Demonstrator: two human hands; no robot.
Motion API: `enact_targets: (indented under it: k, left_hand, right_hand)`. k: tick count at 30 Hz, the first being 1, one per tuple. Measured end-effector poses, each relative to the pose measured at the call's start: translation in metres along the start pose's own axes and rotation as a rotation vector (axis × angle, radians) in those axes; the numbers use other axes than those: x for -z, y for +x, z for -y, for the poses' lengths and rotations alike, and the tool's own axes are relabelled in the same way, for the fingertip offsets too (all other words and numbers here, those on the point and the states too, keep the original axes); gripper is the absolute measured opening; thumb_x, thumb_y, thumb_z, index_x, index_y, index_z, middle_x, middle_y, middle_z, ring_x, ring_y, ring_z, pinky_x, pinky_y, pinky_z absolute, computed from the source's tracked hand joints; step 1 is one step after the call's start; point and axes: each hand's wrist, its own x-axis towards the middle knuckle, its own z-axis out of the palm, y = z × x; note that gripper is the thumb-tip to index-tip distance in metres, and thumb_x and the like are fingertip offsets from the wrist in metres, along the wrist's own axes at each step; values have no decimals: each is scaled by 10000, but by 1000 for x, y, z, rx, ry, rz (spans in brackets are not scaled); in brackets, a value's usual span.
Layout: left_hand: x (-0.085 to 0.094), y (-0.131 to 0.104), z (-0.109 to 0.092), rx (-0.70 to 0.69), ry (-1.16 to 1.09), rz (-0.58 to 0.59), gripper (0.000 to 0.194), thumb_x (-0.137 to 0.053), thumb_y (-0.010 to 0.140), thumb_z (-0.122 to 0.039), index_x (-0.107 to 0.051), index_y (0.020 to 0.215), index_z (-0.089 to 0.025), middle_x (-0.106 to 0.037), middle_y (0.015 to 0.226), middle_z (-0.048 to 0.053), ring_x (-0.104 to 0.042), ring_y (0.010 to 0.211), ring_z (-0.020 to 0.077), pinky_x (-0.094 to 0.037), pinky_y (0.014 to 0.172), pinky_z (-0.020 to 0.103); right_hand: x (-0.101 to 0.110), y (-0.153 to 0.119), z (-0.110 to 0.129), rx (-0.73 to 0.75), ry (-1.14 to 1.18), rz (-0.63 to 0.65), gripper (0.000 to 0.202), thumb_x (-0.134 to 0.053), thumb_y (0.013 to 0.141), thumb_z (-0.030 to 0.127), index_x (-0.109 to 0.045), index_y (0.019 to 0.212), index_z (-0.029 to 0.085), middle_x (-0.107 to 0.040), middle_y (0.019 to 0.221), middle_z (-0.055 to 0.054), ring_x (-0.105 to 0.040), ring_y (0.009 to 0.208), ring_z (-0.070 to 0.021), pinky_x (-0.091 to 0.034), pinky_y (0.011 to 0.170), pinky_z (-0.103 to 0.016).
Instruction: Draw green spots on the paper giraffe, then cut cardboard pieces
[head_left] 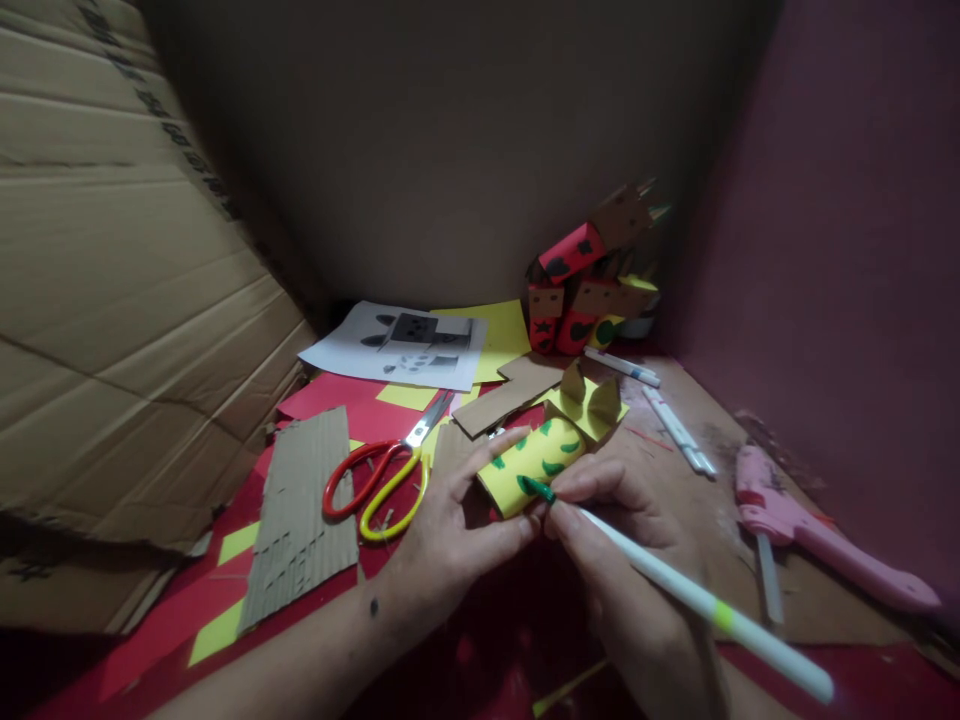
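My left hand point(457, 520) is closed around a yellow paper-covered tube point(536, 455) lying on its side, with thumb and fingers on either side of it. Dark green leaf-like marks cover the tube, and a yellow and brown cardboard head with two pointed ears point(592, 405) sits at its far end. In my right hand point(630, 560) is a white marker point(675, 580) with a light green band. Its green tip touches or nearly touches a mark near the tube's close end. Left of my left hand lie scissors point(390, 470) with one red and one yellow handle.
Corrugated cardboard point(300, 520) lies at left, below a printed sheet point(405, 345). Several red and yellow tube figures point(581, 300) are stacked at the back. White markers point(679, 430) and a pink glue gun point(802, 525) lie at right. A large cardboard panel point(112, 280) stands at left.
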Motion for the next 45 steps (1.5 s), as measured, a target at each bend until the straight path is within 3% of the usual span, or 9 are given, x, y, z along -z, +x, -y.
enact_targets:
  k: [8, 13, 14, 18, 21, 25, 30, 35, 45]
  left_hand:
    - [0, 2, 5, 24, -217, 39, 754, -739, 742, -163, -404, 1403, -303, -611, 1271, 53, -541, 1191, 256, -394, 1035, 394]
    - [-2, 5, 4, 14, -353, 48, 780, -720, 735, -131, -382, 1424, -269, -601, 1277, 85, -528, 1195, 280, -388, 1029, 421]
    - [-3, 5, 3, 10, -367, 49, 784, -717, 734, -126, -377, 1428, -261, -609, 1262, 90, -538, 1179, 280, -396, 1019, 424]
    - [-3, 6, 1, -17, -361, 14, 782, -695, 766, -115, -339, 1447, -259, -637, 1214, 90, -583, 1113, 257, -410, 1008, 420]
    - [-3, 6, 2, -60, -347, -49, 809, -700, 770, -117, -307, 1457, -287, -603, 1279, 71, -544, 1186, 242, -367, 1065, 401]
    - [-3, 6, 7, -93, -315, -112, 811, -696, 784, -146, -284, 1460, -323, -527, 1378, 54, -461, 1283, 250, -317, 1111, 402]
    - [-4, 4, 7, -125, -310, -5, 724, -674, 802, -160, -356, 1435, -309, -487, 1418, 60, -425, 1313, 269, -345, 1097, 385]
    - [-7, 2, 2, -142, -287, 82, 620, -636, 827, -153, -426, 1395, -285, -489, 1413, 47, -400, 1326, 262, -340, 1104, 375]
    - [-6, 5, 5, -74, -226, 1, 425, -662, 794, -163, -570, 1203, -226, -593, 1259, 62, -531, 1166, 237, -416, 1008, 350]
  right_hand:
    - [8, 1, 2, 43, 40, 26, 84, -632, 837, 175, -648, 874, 249, -680, 835, 18, -633, 732, -90, -525, 664, -173]
    - [7, 8, 7, 93, 13, -101, 93, -630, 825, 156, -656, 847, 242, -702, 708, 9, -662, 656, -117, -535, 604, -198]
    - [6, 9, 8, 96, 4, -91, 74, -640, 822, 173, -662, 841, 241, -696, 667, 11, -660, 627, -121, -535, 591, -204]
    - [-1, 13, 12, 100, -10, -274, 101, -625, 843, 302, -675, 806, 223, -652, 605, 19, -631, 582, -109, -520, 567, -204]
    - [-3, 14, 10, 84, -98, -347, 113, -656, 810, 321, -649, 775, 214, -661, 640, 18, -629, 611, -104, -517, 573, -191]
    - [-2, 13, -4, 62, -213, -244, 187, -695, 760, 249, -599, 920, 253, -706, 849, 14, -680, 768, -133, -556, 679, -234]
    - [-2, 8, -12, 60, -338, -86, 364, -710, 718, 200, -527, 1024, 275, -684, 1011, -2, -670, 933, -164, -548, 811, -286]
    - [-5, 9, -7, 70, -350, -84, 318, -654, 764, 210, -471, 1017, 266, -672, 985, -5, -678, 878, -162, -559, 786, -301]
    - [3, 15, -25, 205, -543, -136, 368, -632, 763, 165, -444, 1061, 271, -647, 970, -8, -665, 823, -163, -545, 759, -320]
